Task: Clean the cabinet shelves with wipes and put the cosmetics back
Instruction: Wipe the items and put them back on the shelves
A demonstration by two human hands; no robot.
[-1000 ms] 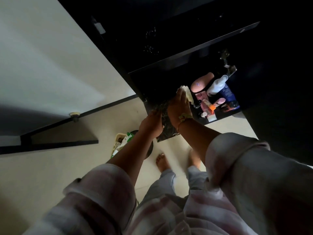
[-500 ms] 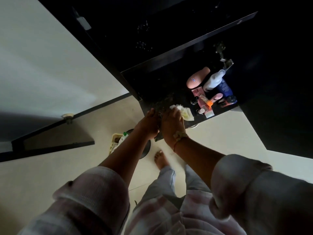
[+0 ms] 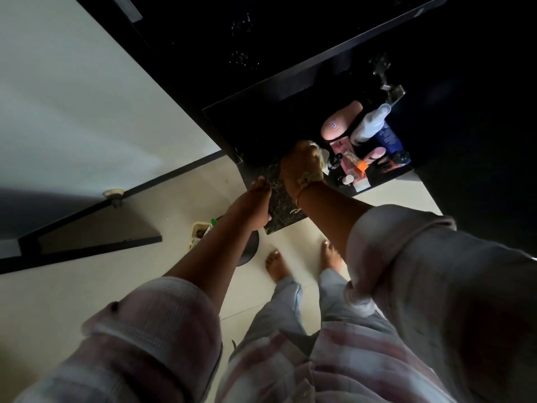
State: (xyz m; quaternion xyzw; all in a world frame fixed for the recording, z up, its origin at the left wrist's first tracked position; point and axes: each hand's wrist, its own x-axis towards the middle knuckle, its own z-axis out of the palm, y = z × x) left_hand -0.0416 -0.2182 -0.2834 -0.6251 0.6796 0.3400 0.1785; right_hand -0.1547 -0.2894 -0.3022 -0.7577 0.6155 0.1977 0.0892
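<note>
My right hand (image 3: 300,165) presses a pale wipe (image 3: 321,154) onto the dark speckled shelf (image 3: 280,199); only the wipe's edge shows past my fingers. My left hand (image 3: 257,203) grips the shelf's front left edge. Cosmetics crowd the shelf's right side: a pink tube (image 3: 341,122), a white bottle (image 3: 370,125), a blue bottle (image 3: 388,138), a small black bottle (image 3: 335,161), a pink-and-orange packet (image 3: 356,165) and a small white jar (image 3: 348,179).
The cabinet interior (image 3: 290,68) is dark, with a metal hinge (image 3: 390,87) at its right. An open door panel (image 3: 87,91) stretches left. On the tiled floor (image 3: 87,286) below sit a small basket of items (image 3: 200,231), a dark round object (image 3: 250,245) and my bare feet (image 3: 277,264).
My right hand slid with the wipe from deep on the shelf toward the front edge, then back inward to the right. My left hand stayed on the shelf's edge.
</note>
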